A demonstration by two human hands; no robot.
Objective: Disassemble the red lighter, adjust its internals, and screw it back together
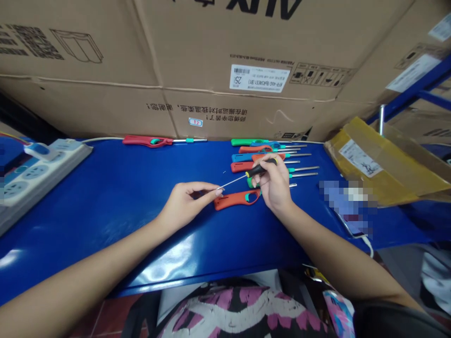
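Note:
My right hand [275, 185] grips the black and yellow handle of a screwdriver [260, 168], its thin shaft slanting down to the left. At the shaft's tip, the thumb and fingers of my left hand [192, 202] are pinched together; any small part between them is too small to make out. Just below lies an orange gas lighter [234, 200] with a teal trigger, its metal tube partly hidden behind my right hand. Beyond my hands, several more lighters lie in a stack, among them a red one [241, 166], a blue one [243, 157] and a green one [243, 142].
A red lighter [148, 141] lies alone at the back left of the blue table [141, 188]. A white power strip [42, 173] is at left. On the right are a phone [347, 206] and a yellow-taped box [380, 164]. Large cardboard [197, 61] stands behind.

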